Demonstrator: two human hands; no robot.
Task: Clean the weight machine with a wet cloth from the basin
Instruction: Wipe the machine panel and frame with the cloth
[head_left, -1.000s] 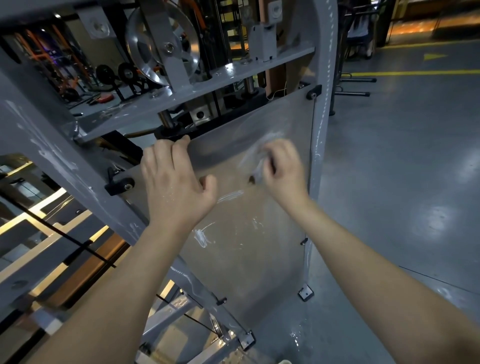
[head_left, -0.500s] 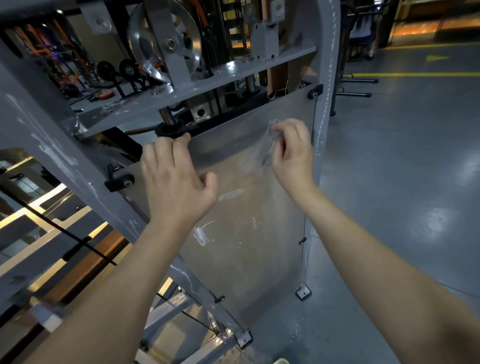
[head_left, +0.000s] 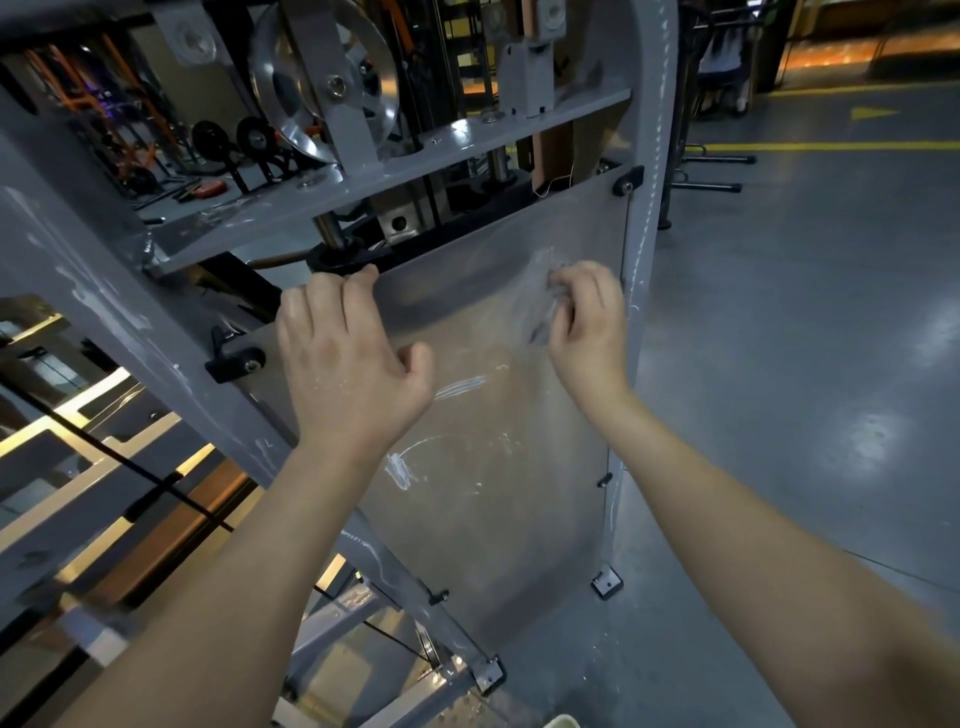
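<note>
**Mia:** Where is the cloth (head_left: 543, 306)?

**Ben:** It is on the clear panel (head_left: 493, 519), up near the panel's top right corner. The right hand (head_left: 587, 322) has it. The fingers are curled in and pinch the cloth against the panel.

**Mia:** What does the cloth look like?

**Ben:** It is blurry and pale. I can't tell its color or shape.

**Mia:** And the left hand (head_left: 348, 364)?

**Ben:** It is at the top left part of the panel. The fingers (head_left: 332, 306) lie close together and their tips bend over the panel's top edge, so it holds the panel. The thumb sticks out to the side, on the front of the panel.

**Mia:** Do the two hands touch?

**Ben:** No. They are apart, with bare panel between them.

**Mia:** Is the panel clean?

**Ben:** There are white smears (head_left: 400, 473) on it, in the middle of the panel, below the left hand.

**Mia:** What holds the panel up?

**Ben:** The weight machine (head_left: 104, 291). Its gray bars run down both sides of the panel. A black clip (head_left: 627, 182) sits at the panel's top right corner.

**Mia:** What is above the panel?

**Ben:** A shiny wheel (head_left: 291, 67), high up and to the left.

**Mia:** And to the right of the panel?

**Ben:** The gray floor (head_left: 805, 364), with a yellow line (head_left: 831, 147) far off.
</note>
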